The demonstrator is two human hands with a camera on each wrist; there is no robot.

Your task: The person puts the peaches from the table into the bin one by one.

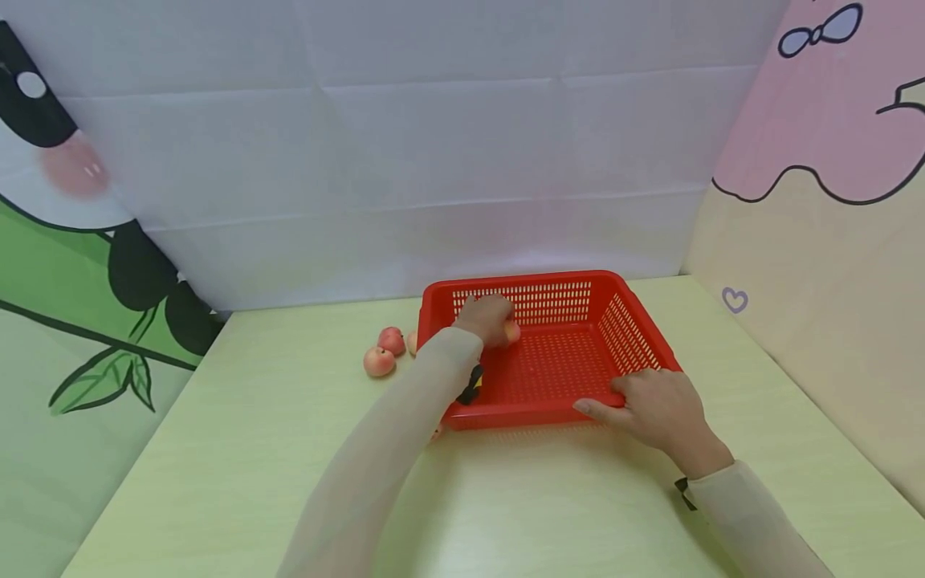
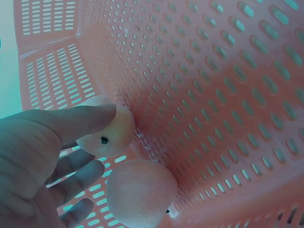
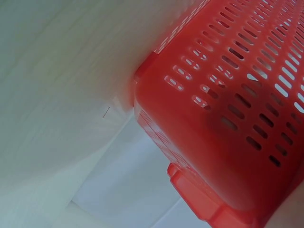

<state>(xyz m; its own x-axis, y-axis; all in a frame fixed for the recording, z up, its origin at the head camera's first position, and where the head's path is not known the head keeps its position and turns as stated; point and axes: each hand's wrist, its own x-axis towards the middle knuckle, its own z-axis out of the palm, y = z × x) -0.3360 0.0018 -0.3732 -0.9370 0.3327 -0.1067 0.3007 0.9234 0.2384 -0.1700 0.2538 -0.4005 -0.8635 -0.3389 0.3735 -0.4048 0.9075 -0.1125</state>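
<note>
A red plastic basket (image 1: 556,415) with slotted walls stands on the table. My left hand (image 1: 486,319) reaches inside it at the left. In the left wrist view, the thumb lies over a pale pink apple (image 2: 111,137), and the index finger is hidden behind it; the other fingers are loosely bent. A second apple (image 2: 142,192) lies beside that one on the basket's slotted floor. From the head, one apple (image 1: 513,331) shows just right of the left hand. My right hand (image 1: 661,408) grips the basket's rim at the near right corner, thumb along the front edge.
Left of the basket, a red apple (image 1: 392,340) and a paler apple (image 1: 379,361) lie on the table (image 1: 289,449). Another apple (image 1: 412,343) is partly hidden by the basket. A fabric backdrop (image 1: 462,160) rises behind, with printed panels at both sides.
</note>
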